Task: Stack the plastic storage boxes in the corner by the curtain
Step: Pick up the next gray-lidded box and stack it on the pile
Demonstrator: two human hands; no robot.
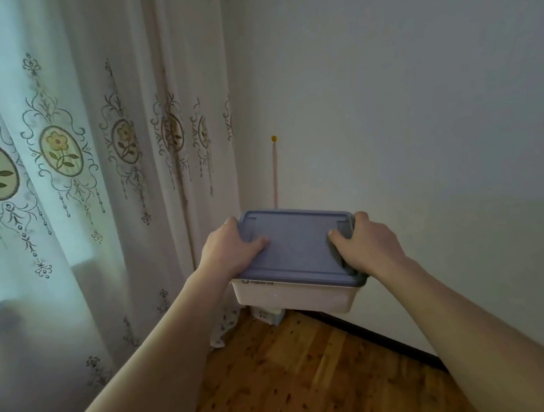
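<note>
Two hands carry one storage box with a blue lid in the air, above the floor in the corner, between the curtain and the wall. The left hand is clamped on the left end and the right hand on the right end, thumbs lying on the lid. Something small and pale sits on the floor beneath; what it is I cannot tell. If the box comes down crooked, it may land on that object and tip, or snag the curtain's hem.
</note>
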